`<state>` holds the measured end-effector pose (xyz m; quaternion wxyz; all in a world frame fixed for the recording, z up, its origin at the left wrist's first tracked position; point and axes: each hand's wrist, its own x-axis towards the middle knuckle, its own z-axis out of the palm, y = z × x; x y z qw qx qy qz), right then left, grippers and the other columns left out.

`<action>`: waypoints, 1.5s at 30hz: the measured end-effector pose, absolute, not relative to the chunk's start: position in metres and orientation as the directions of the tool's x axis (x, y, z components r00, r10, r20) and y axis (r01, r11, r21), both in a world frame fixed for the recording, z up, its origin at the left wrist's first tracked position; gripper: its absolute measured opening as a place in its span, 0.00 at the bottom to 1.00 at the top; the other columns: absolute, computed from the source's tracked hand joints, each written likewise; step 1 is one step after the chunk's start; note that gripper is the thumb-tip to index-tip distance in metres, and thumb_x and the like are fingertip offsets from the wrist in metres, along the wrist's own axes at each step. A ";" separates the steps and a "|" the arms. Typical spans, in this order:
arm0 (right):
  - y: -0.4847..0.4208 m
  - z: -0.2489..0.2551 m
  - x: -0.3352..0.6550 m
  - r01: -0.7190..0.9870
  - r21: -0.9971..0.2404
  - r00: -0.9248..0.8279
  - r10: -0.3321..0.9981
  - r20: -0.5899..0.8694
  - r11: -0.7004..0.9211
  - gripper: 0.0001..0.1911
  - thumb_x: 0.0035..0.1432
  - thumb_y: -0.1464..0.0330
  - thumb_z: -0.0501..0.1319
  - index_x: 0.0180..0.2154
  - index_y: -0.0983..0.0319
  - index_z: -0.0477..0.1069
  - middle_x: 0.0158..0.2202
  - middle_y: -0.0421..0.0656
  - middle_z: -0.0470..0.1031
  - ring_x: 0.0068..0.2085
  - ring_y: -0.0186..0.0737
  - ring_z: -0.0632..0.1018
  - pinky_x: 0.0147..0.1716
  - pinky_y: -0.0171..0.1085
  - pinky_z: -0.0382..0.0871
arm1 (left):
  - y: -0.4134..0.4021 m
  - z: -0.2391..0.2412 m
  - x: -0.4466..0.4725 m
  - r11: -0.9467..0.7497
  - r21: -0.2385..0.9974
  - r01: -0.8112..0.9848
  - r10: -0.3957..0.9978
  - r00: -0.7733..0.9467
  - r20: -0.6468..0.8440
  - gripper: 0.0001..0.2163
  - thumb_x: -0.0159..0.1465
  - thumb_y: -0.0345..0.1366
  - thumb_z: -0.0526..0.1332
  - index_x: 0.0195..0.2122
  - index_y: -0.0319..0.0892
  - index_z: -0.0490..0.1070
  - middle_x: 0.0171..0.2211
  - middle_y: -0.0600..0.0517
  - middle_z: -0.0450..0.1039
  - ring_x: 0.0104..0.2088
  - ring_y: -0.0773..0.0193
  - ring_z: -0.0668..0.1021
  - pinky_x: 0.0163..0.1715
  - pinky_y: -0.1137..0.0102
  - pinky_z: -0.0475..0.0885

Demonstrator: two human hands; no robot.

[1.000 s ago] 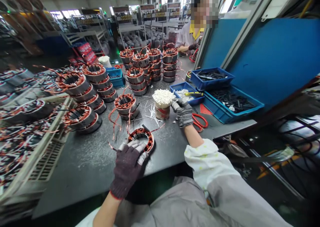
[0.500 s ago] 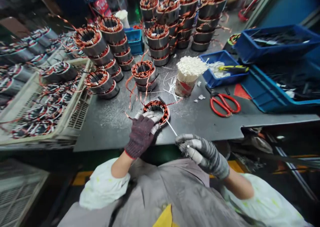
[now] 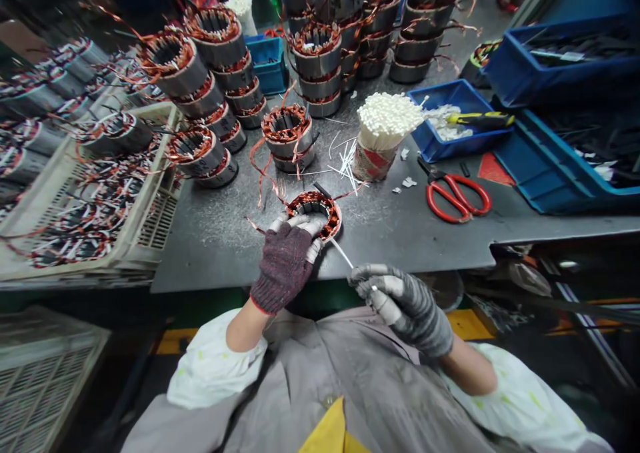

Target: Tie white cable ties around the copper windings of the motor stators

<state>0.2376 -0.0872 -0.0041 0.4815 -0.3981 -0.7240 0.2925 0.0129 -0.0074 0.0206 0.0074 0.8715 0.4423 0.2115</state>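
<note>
A motor stator with copper windings lies near the table's front edge. My left hand, in a maroon glove with pale fingertips, grips its near left rim, fingers over the windings. My right hand, in a grey glove, pinches a thin white stick, whose far end touches the stator's near right edge. That end's exact place among the windings is too small to make out. A short black piece shows at the stator's far rim.
Stacked stators stand behind, with a crate of wound parts at left. A cup of white sticks, red-handled scissors and a small blue bin holding a yellow-black tool are at right.
The camera view has shifted slightly, moving the background. Both hands keep their holds on the stator and white stick, and the stick still meets the stator's near right edge.
</note>
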 end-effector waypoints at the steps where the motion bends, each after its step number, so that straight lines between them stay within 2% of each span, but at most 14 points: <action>1: -0.092 -0.004 0.239 0.302 -0.815 -0.215 0.868 0.447 0.494 0.11 0.66 0.75 0.59 0.45 0.55 0.75 0.46 0.44 0.83 0.44 0.37 0.84 0.42 0.35 0.82 | -0.007 0.021 0.012 -0.615 0.197 0.763 0.769 0.528 0.360 0.14 0.74 0.36 0.55 0.57 0.42 0.73 0.54 0.47 0.80 0.60 0.53 0.76 0.66 0.53 0.62; 6: -0.099 -0.004 0.239 0.404 -0.802 -0.199 0.898 0.392 0.440 0.08 0.67 0.72 0.59 0.41 0.57 0.77 0.44 0.46 0.84 0.42 0.38 0.85 0.38 0.35 0.82 | -0.005 0.021 0.012 -0.635 0.167 0.754 0.741 0.534 0.408 0.13 0.73 0.35 0.56 0.55 0.41 0.74 0.51 0.46 0.81 0.57 0.52 0.78 0.64 0.53 0.63; 9: -0.088 -0.007 0.235 0.372 -0.807 -0.216 0.889 0.404 0.458 0.09 0.68 0.72 0.58 0.43 0.58 0.77 0.45 0.47 0.84 0.43 0.37 0.85 0.41 0.35 0.82 | -0.005 0.019 0.016 -0.610 0.193 0.769 0.765 0.506 0.399 0.15 0.73 0.35 0.56 0.58 0.40 0.72 0.54 0.45 0.80 0.57 0.52 0.78 0.64 0.54 0.65; 14: -0.049 -0.013 0.214 0.200 -0.869 -0.137 0.891 0.433 0.453 0.11 0.69 0.64 0.59 0.40 0.58 0.80 0.47 0.47 0.83 0.48 0.40 0.84 0.50 0.39 0.80 | -0.003 0.005 0.029 -0.403 0.364 0.840 0.857 0.206 0.473 0.18 0.73 0.41 0.58 0.60 0.39 0.71 0.57 0.42 0.78 0.59 0.51 0.77 0.62 0.53 0.68; 17: -0.038 -0.014 0.202 0.052 -0.970 -0.018 0.971 0.238 0.238 0.13 0.69 0.58 0.60 0.41 0.57 0.81 0.36 0.43 0.84 0.35 0.38 0.84 0.35 0.36 0.81 | -0.002 -0.001 0.033 -0.360 0.442 0.822 0.856 0.103 0.506 0.18 0.71 0.43 0.61 0.59 0.42 0.71 0.56 0.44 0.79 0.59 0.52 0.78 0.61 0.54 0.70; 19: -0.041 -0.014 0.200 0.007 -0.987 -0.001 0.987 0.161 0.161 0.14 0.68 0.57 0.61 0.41 0.57 0.81 0.31 0.41 0.82 0.28 0.35 0.81 0.28 0.34 0.79 | -0.002 -0.001 0.031 -0.373 0.389 0.842 0.831 0.116 0.545 0.20 0.71 0.43 0.61 0.61 0.42 0.68 0.58 0.41 0.77 0.61 0.51 0.76 0.65 0.51 0.66; 22: -0.048 -0.014 0.203 0.065 -0.946 -0.061 0.948 0.313 0.317 0.11 0.67 0.61 0.62 0.40 0.56 0.82 0.39 0.44 0.84 0.39 0.38 0.84 0.40 0.37 0.81 | -0.003 0.002 0.027 -0.383 0.274 0.882 0.807 0.175 0.564 0.21 0.71 0.44 0.60 0.61 0.38 0.68 0.60 0.37 0.75 0.63 0.46 0.74 0.69 0.45 0.58; 25: -0.047 -0.015 0.203 0.056 -0.925 -0.091 0.924 0.370 0.376 0.10 0.67 0.62 0.62 0.39 0.55 0.83 0.44 0.44 0.84 0.48 0.40 0.83 0.50 0.40 0.80 | -0.003 0.004 0.027 -0.417 0.308 0.855 0.824 0.212 0.525 0.14 0.72 0.41 0.59 0.54 0.40 0.72 0.56 0.41 0.79 0.60 0.50 0.78 0.70 0.47 0.57; 27: -0.042 -0.015 0.202 0.002 -0.969 -0.029 0.968 0.248 0.248 0.11 0.65 0.58 0.64 0.38 0.56 0.82 0.40 0.44 0.85 0.41 0.39 0.84 0.44 0.39 0.81 | -0.002 0.005 0.030 -0.419 0.392 0.819 0.838 0.183 0.513 0.14 0.72 0.40 0.60 0.55 0.42 0.73 0.54 0.45 0.80 0.59 0.53 0.78 0.70 0.50 0.59; 30: -0.033 -0.014 0.199 -0.151 -0.988 0.038 0.999 -0.024 -0.018 0.15 0.58 0.53 0.69 0.37 0.57 0.78 0.26 0.39 0.80 0.25 0.35 0.78 0.26 0.36 0.77 | 0.000 0.007 0.033 -0.441 0.480 0.758 0.841 0.163 0.516 0.11 0.71 0.41 0.60 0.50 0.45 0.77 0.49 0.49 0.82 0.56 0.56 0.79 0.66 0.54 0.64; 33: -0.028 -0.010 0.200 -0.226 -0.967 0.052 0.990 -0.132 -0.117 0.18 0.53 0.52 0.72 0.34 0.58 0.75 0.21 0.35 0.74 0.20 0.33 0.73 0.21 0.34 0.70 | 0.001 0.009 0.032 -0.507 0.486 0.712 0.810 0.202 0.550 0.08 0.70 0.40 0.61 0.43 0.46 0.80 0.43 0.51 0.84 0.53 0.58 0.80 0.63 0.55 0.66; 37: -0.026 -0.007 0.200 -0.047 -0.998 0.089 0.995 -0.034 -0.030 0.14 0.55 0.55 0.70 0.30 0.58 0.76 0.24 0.38 0.77 0.26 0.35 0.75 0.28 0.36 0.74 | -0.001 0.009 0.029 -0.575 0.382 0.723 0.754 0.287 0.591 0.09 0.70 0.36 0.61 0.47 0.48 0.79 0.44 0.52 0.84 0.56 0.56 0.78 0.68 0.51 0.58; 41: -0.019 -0.011 0.199 0.160 -0.985 0.089 0.993 0.078 0.063 0.10 0.58 0.57 0.67 0.33 0.57 0.79 0.30 0.40 0.82 0.31 0.39 0.79 0.35 0.39 0.78 | -0.004 0.009 0.025 -0.589 0.282 0.757 0.751 0.385 0.536 0.11 0.69 0.37 0.60 0.49 0.48 0.79 0.46 0.51 0.83 0.59 0.54 0.77 0.70 0.47 0.54; 45: -0.011 -0.018 0.207 0.448 -0.848 0.008 0.947 0.321 0.284 0.10 0.62 0.58 0.64 0.38 0.55 0.81 0.37 0.44 0.83 0.38 0.44 0.81 0.41 0.43 0.77 | -0.003 0.010 0.018 -0.638 0.291 0.713 0.730 0.440 0.524 0.12 0.69 0.39 0.61 0.50 0.49 0.79 0.45 0.51 0.83 0.58 0.53 0.77 0.70 0.46 0.53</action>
